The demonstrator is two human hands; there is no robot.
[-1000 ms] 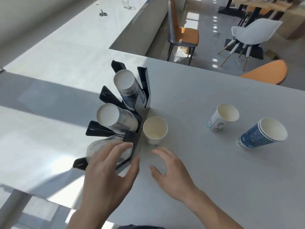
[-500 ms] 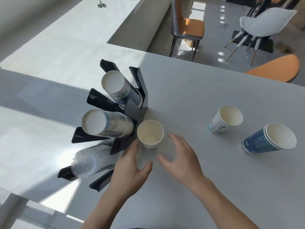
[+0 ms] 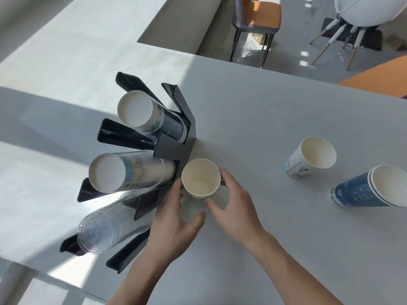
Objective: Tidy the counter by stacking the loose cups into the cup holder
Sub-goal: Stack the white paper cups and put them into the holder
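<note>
Two hands now flank the small white cup (image 3: 200,178) beside the cup holder (image 3: 176,146): left hand (image 3: 174,225) off the holder, right hand (image 3: 233,208) closer. Both open, fingertips touching, nothing gripped; I judge pickup imminent.

The gray counter (image 3: 275,119) has bright sun patches and dark shadows on its left side. Past its far edge is a shiny gray floor (image 3: 295,34). A chair with an orange seat (image 3: 258,16) stands there. A white chair with wooden legs (image 3: 361,16) is at the top right.
</note>
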